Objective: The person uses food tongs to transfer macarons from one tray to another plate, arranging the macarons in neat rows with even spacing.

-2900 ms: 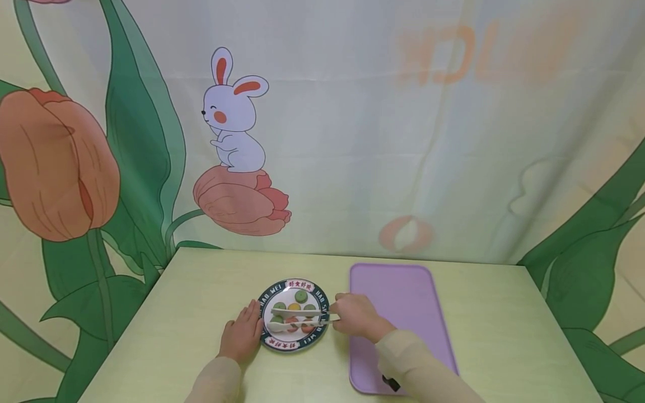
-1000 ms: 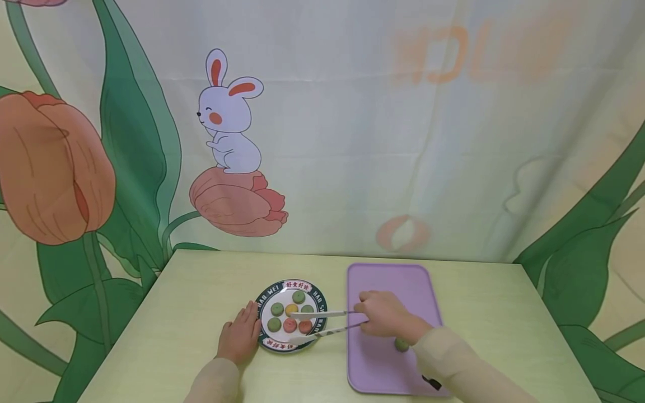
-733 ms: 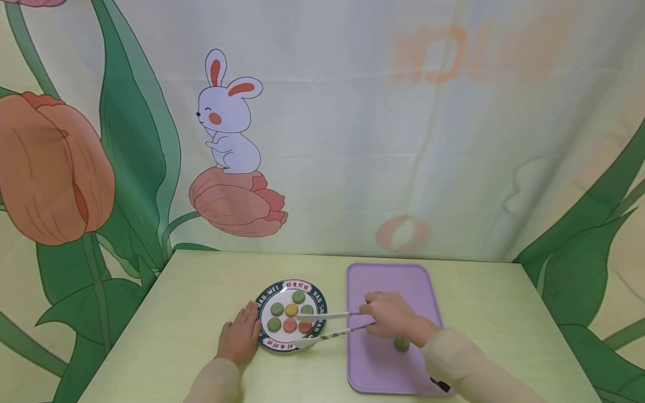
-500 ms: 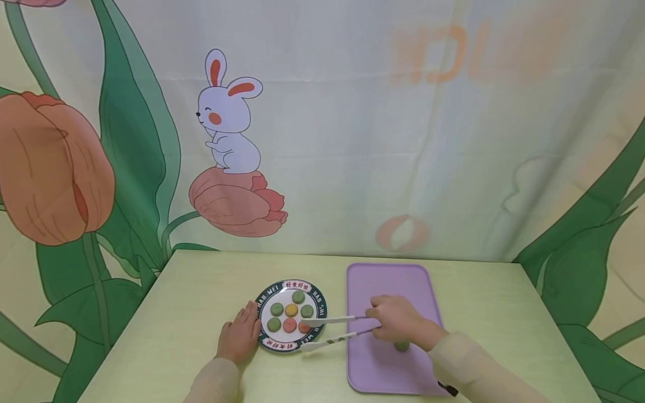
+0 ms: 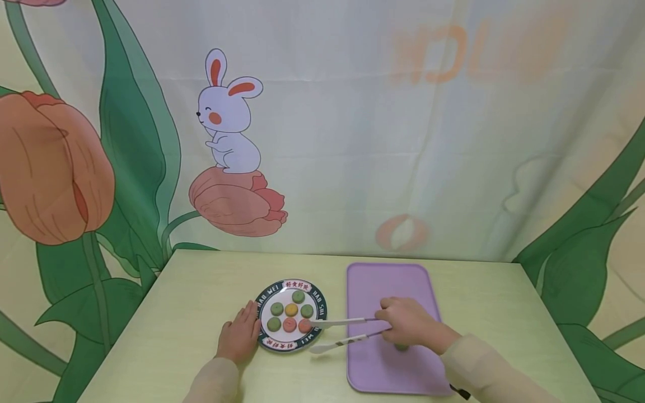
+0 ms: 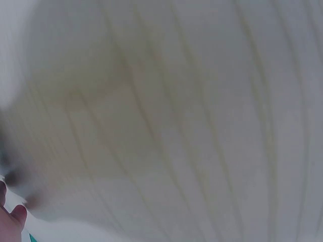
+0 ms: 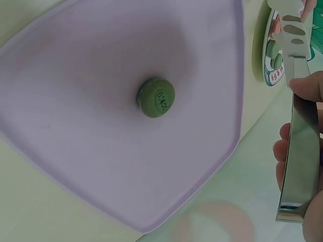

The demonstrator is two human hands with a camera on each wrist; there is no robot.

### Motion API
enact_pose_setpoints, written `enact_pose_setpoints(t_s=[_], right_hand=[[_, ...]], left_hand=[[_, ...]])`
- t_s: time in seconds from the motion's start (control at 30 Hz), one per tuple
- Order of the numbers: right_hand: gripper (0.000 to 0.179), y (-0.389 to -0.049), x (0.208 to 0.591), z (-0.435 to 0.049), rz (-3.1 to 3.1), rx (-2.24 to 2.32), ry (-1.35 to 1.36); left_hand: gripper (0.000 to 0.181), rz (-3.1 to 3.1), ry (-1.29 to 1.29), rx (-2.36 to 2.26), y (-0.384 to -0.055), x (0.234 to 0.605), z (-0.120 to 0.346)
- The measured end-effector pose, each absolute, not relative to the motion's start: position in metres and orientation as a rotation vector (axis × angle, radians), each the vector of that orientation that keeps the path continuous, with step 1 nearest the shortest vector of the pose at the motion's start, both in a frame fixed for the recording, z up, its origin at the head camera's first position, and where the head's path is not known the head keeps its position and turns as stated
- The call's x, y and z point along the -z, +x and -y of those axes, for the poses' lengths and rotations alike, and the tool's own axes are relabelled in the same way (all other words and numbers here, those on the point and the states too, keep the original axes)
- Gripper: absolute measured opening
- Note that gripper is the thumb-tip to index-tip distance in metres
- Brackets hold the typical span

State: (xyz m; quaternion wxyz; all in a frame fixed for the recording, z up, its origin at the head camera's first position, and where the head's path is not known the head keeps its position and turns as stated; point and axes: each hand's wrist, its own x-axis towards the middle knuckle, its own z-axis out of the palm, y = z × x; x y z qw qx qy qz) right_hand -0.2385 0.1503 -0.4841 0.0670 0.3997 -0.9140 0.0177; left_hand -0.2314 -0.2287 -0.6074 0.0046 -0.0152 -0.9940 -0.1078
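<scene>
My left hand [image 5: 239, 334] lies on the table with its fingers at the left rim of a round plate [image 5: 263, 330]. In the left wrist view only a few fingertips [image 6: 12, 218] show at the lower left corner. On the plate sit several green macarons [image 5: 276, 309], a yellow one [image 5: 291, 309] and two pinkish ones [image 5: 289, 324]. My right hand [image 5: 409, 322] grips metal tongs [image 7: 302, 156] with white ends; their arms stand apart, nothing between them. One tip overlaps the right pink macaron in the head view. A single green macaron [image 7: 156, 98] rests on the purple tray [image 7: 197, 151].
The purple tray lies right of the plate, with a strip of pale tabletop [image 5: 335, 280] between them. Behind the table's back edge hangs a curtain [image 5: 342, 168] printed with a rabbit and tulips. A black object [image 5: 459, 392] shows beside the right sleeve.
My right hand has drawn the tongs rightward from over the plate to over the tray, and their tips stand wider apart. A green macaron shows on the tray. My left hand stays put.
</scene>
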Motion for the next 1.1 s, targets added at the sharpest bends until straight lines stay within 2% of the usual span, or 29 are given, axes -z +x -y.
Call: enact_pose_setpoints(t_s=[1.1], right_hand=[[0.012,-0.232,0.482,-0.2,2.72,-0.078,1.092]], left_hand=[[0.053,3.111,-0.053,0.33,-0.23,0.605,0.226]])
